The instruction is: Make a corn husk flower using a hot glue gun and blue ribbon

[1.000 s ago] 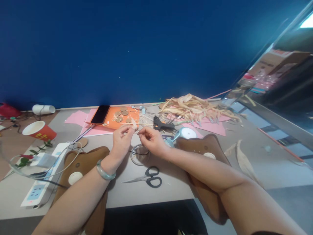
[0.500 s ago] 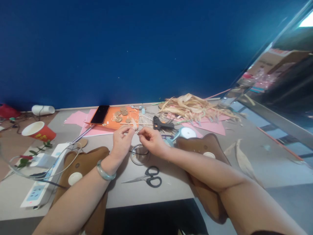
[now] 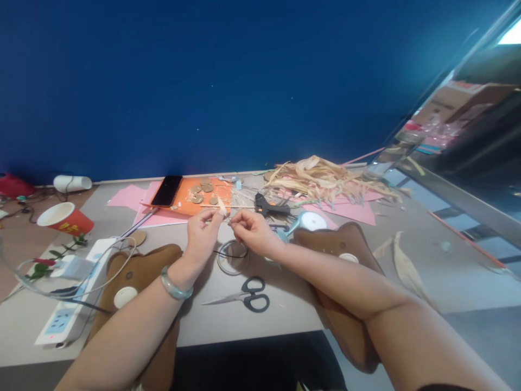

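My left hand (image 3: 203,233) is pinched on a small pale husk piece (image 3: 222,206), which sticks up past the fingertips. Close beside it, my right hand (image 3: 253,231) has thumb and fingers pressed together; whatever thin thing lies in that pinch is too small to make out. Below the hands a coil of wire (image 3: 233,271) rests on the table. Nearer to me lie scissors (image 3: 244,296) with black handles, blades pointing left. Just beyond the right hand is a black glue gun (image 3: 272,205).
Dried husk strips (image 3: 321,176) are heaped at the back right. A phone (image 3: 166,191) lies on an orange sheet (image 3: 185,203) bearing brown discs. At left stand a red paper cup (image 3: 71,220) and a power strip (image 3: 77,296). Brown cushions (image 3: 334,239) lie under both forearms.
Both hands stay nearly in place, with the fingertips still close together. The right hand's fingers have shifted very slightly; the things on the table have not moved.
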### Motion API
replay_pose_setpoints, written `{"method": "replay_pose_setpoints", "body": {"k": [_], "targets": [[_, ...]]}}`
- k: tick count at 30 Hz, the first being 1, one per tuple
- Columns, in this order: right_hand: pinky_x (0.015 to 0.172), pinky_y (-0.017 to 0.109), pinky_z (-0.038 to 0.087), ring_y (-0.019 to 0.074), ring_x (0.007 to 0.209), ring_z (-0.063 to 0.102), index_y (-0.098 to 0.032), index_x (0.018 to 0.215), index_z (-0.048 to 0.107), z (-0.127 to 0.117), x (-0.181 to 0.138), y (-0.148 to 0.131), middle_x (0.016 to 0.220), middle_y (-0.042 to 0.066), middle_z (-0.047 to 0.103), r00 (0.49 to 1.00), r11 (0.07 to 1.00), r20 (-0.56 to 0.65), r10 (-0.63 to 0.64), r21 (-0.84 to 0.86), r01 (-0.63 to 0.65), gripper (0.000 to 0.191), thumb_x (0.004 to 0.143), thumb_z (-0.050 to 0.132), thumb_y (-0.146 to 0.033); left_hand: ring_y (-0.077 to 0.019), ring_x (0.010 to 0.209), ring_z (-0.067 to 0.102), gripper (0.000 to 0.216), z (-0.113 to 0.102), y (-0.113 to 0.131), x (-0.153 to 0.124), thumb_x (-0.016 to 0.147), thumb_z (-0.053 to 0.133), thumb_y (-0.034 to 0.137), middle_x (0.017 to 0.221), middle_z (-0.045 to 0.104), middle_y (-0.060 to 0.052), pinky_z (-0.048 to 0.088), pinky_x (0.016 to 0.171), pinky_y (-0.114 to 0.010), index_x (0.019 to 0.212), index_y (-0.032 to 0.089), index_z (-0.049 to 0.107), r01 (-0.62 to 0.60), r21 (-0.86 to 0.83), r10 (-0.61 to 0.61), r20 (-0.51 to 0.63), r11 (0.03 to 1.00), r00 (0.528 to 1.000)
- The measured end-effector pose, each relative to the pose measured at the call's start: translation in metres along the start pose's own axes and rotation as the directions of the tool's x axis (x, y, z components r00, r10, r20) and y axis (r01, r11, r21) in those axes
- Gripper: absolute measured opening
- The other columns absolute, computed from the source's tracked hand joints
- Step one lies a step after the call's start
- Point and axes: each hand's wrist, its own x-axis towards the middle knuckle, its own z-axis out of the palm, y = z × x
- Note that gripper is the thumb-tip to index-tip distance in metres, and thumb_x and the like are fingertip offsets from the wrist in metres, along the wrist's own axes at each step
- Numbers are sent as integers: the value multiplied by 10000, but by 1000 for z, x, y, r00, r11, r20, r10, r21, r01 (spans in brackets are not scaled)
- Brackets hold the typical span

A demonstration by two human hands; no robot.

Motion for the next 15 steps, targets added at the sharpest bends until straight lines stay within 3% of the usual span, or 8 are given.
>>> {"method": "replay_pose_setpoints", "body": {"k": [4,11,15], "targets": [[393,165,287,47,358,358,-187,765,496,0,0,-1,441,-88,475,1000,998,6,17,63,-17,111,810,529,-283,-170,739,630,167,-1,1,1,760,625,276,721,694,-24,473,709,-261,689,162,725,32,-22,-33,-23,999,999],[420,164,334,56,414,440,-175,783,513,1,-3,0,490,-67,512,999,999,21,-37,6,37,94,804,543,-261,-165,736,617,168,-1,4,-2,765,613,258,720,680,-29,464,691,-250,676,159,715,-78,41,78,5,996,997],[419,161,337,53,408,441,-172,777,508,1,-2,0,486,-72,510,999,999,8,-36,8,36,76,802,530,-240,-164,740,616,166,0,4,-2,770,606,252,722,680,-30,465,696,-251,704,149,719,-76,66,76,7,995,997]]}}
